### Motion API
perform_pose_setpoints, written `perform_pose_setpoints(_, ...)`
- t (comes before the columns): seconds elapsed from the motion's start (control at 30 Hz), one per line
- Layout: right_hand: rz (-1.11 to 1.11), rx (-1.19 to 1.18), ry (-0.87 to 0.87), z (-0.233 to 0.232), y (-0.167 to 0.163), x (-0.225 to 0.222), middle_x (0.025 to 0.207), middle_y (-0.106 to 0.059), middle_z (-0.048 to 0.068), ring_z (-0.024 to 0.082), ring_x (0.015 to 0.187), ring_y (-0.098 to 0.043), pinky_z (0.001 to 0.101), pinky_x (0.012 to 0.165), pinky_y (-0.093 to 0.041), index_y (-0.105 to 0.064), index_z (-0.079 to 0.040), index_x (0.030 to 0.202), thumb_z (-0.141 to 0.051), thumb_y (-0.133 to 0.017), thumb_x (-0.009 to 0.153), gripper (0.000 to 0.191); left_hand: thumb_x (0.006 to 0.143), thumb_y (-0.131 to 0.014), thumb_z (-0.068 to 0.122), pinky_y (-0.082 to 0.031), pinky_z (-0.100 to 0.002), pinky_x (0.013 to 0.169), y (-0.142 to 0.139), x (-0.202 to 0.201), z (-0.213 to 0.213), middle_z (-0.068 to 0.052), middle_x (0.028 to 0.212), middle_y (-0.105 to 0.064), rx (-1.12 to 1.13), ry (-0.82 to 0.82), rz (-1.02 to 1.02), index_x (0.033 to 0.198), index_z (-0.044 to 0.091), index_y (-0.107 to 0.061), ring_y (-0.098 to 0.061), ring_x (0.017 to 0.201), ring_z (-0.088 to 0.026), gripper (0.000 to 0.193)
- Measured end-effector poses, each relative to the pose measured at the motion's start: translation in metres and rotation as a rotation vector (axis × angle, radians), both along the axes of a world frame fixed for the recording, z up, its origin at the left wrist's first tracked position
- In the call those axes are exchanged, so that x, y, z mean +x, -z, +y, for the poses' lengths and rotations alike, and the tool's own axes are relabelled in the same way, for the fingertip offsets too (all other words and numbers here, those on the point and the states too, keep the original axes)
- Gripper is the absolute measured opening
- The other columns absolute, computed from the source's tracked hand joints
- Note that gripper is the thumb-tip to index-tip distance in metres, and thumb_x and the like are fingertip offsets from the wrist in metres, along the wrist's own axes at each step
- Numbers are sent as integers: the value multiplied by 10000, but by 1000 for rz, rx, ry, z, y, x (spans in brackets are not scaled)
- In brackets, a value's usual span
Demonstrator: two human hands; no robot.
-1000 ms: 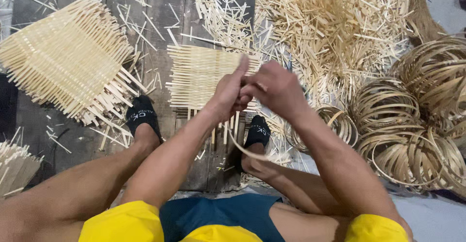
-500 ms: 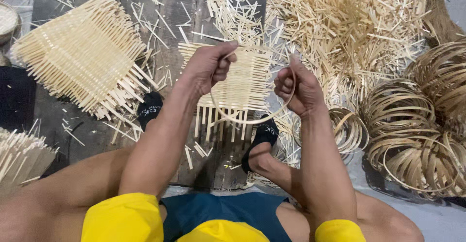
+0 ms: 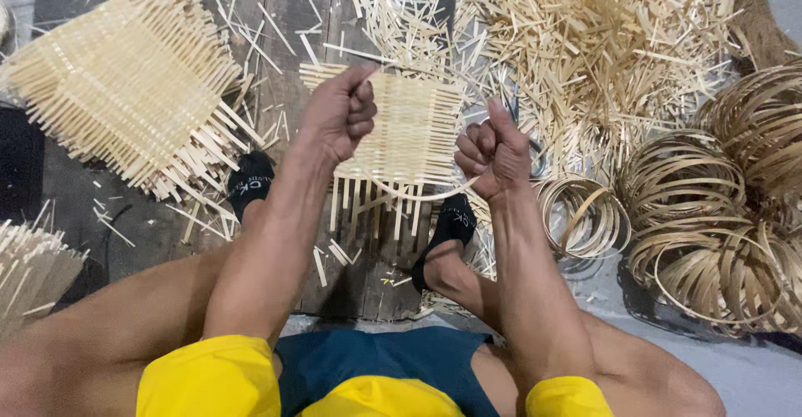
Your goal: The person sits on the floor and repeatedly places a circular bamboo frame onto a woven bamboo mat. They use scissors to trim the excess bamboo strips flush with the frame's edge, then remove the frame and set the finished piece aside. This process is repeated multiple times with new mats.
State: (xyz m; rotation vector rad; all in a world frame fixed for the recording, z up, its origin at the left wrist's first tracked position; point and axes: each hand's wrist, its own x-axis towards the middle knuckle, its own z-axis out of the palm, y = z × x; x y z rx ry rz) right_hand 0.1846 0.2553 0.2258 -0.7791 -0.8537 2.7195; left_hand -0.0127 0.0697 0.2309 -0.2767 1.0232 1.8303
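Wooden floor planks (image 3: 292, 24) lie strewn with bamboo sticks. Above the woven bamboo mat (image 3: 413, 129), left hand (image 3: 341, 114) and right hand (image 3: 493, 154) each fist one end of a thin bamboo strip (image 3: 418, 193), curving just below the mat's weave.

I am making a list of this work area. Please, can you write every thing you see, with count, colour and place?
woven mat: one, pale yellow, centre, between the feet
thin strip: one, pale, curved between both hands
mat stack: one, pale yellow, upper left
loose sticks: many, pale, top right heap
hoops: many, tan, right side
plank floor: dark, under the mats
socks: two, black, on the feet
left hand: closed grip on the strip
right hand: closed grip on the strip
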Motion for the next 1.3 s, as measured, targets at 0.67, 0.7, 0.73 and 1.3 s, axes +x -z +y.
perform_pose_setpoints(0.67,-621,1085,-17,0,144,-40,809,-760,108,165,662,-694,299,594,-554,-775,27,994,-87,-824,811,222,796,-792,151,-568,-367,715,170,0,-36,-118,892,-768,-878,-69,1117,977,66,-824,-726,762,-244,202)
perform_pose_setpoints(0.7,-602,1214,-28,-2,153,-42,808,-765,115,166,686,-709,300,643,-566,-783,27,981,-97,-835,797,227,778,-800,153,-571,-395,743,177,-1,-38,-140,916,-766,-948,-15,1173,959,76,-836,-729,784,-284,200)
perform_pose_setpoints(0.73,-579,1344,-36,-3,161,-44,807,-771,122,167,710,-724,302,693,-579,-791,27,967,-107,-845,784,233,769,-815,157,-554,-417,768,182,-2,-40,-146,890,-770,-972,27,1200,952,73,-838,-725,774,-298,202)
perform_pose_setpoints(1.3,-752,1220,11,-14,181,-39,761,-777,84,170,674,-733,301,687,-573,-818,-58,904,-147,-843,758,173,681,-876,186,-575,-362,750,182,-9,-44,-97,816,-783,-1063,132,1014,880,114,-832,-747,748,-243,216)
